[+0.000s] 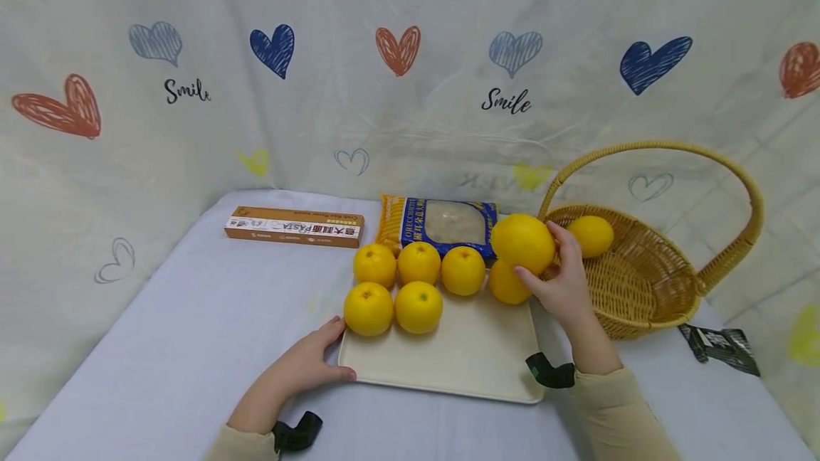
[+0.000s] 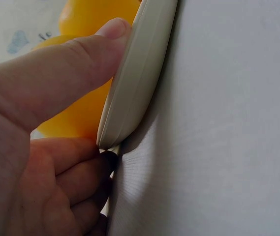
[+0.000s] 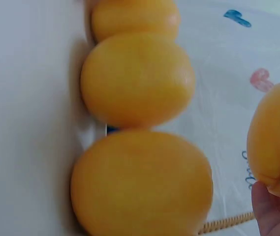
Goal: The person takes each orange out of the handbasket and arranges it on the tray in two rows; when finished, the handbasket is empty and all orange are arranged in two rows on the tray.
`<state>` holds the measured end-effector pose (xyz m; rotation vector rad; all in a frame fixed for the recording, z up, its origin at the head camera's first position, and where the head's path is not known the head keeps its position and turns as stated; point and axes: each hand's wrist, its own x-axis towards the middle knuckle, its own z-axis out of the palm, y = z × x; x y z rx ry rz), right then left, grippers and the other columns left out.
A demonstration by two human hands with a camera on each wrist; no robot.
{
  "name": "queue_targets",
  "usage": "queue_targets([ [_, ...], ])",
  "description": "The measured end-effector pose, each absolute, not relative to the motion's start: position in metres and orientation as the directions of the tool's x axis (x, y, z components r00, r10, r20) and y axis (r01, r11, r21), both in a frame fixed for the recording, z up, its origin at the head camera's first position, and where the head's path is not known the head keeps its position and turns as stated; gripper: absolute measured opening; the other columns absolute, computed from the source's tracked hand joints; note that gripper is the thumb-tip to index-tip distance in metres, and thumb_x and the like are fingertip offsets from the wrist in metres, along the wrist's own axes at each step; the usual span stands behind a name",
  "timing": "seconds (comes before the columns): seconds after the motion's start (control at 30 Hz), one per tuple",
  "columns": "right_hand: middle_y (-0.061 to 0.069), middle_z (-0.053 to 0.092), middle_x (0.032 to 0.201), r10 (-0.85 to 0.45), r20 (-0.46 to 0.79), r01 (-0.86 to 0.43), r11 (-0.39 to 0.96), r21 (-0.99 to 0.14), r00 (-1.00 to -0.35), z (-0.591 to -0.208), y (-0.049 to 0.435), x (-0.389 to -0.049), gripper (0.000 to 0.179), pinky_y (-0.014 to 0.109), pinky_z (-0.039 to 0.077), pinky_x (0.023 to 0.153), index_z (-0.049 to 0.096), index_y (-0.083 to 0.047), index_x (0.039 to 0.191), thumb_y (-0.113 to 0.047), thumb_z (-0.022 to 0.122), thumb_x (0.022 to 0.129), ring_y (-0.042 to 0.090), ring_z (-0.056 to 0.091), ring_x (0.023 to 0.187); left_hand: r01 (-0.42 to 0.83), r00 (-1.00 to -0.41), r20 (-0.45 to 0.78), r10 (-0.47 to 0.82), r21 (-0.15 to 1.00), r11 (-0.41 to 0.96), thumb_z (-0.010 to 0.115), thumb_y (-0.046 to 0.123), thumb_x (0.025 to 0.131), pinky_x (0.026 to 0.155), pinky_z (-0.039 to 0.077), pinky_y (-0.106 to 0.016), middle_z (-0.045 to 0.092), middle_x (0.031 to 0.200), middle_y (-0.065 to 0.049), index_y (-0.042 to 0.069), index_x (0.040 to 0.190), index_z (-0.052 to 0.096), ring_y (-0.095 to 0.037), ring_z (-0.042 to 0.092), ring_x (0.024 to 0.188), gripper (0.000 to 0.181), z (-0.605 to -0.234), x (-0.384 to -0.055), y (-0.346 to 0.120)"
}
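Note:
An orange is pinched between the thumb and fingers of my right hand, raised over the back right corner of the cream tray. Partly hidden under it lies another orange. Several more oranges stand in two rows on the tray's back and left part. My left hand grips the tray's front left corner; in the left wrist view the thumb lies on the rim and the fingers curl by the corner. The right wrist view shows the held orange beside a row of oranges.
To the right stands a wicker basket with a tall handle and one orange inside. A blue and yellow pasta bag lies behind the tray. Further left is a brown pasta box. A black wrapper lies at right.

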<state>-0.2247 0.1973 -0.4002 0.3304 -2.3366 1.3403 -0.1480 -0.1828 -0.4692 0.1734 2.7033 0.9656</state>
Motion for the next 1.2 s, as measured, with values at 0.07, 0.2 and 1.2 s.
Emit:
queue_targets([
  [0.07, 0.014, 0.033, 0.135, 0.011, 0.465, -0.403, 0.482, -0.778, -0.885, -0.402, 0.192, -0.223, 0.078, 0.005, 0.039, 0.079, 0.030, -0.005, 0.138, -0.002, 0.072, 0.072, -0.002, 0.038, 0.104, 0.028, -0.956, -0.206, 0.207, 0.641, 0.767, 0.076, 0.047, 0.063, 0.108, 0.025, -0.052, 0.032, 0.146, -0.012, 0.010, 0.140, 0.036, -0.032, 0.030, 0.134, 0.094, -0.469, -0.148, -0.182],
  [0.2, 0.011, 0.037, 0.131, 0.027, 0.423, -0.372, 0.429, -0.823, -0.906, -0.405, 0.185, -0.222, 0.076, 0.007, 0.039, 0.079, 0.029, -0.006, 0.136, -0.002, 0.071, 0.073, -0.001, 0.042, 0.101, 0.032, -0.955, -0.206, 0.212, 0.641, 0.767, 0.076, 0.048, 0.063, 0.107, 0.025, -0.052, 0.032, 0.146, -0.012, 0.010, 0.139, 0.037, -0.032, 0.030, 0.134, 0.094, -0.469, -0.148, -0.181],
  [1.2, -0.013, 0.041, 0.120, -0.094, 0.403, -0.414, 0.240, -0.878, -0.910, -0.408, 0.177, -0.218, 0.068, 0.007, 0.042, 0.084, 0.031, 0.000, 0.133, 0.005, 0.068, 0.075, 0.003, 0.047, 0.102, 0.008, -0.959, -0.218, 0.181, 0.618, 0.786, 0.076, 0.049, 0.062, 0.106, 0.027, -0.053, 0.033, 0.146, -0.010, 0.013, 0.140, 0.037, -0.032, 0.032, 0.133, 0.094, -0.469, -0.148, -0.182],
])
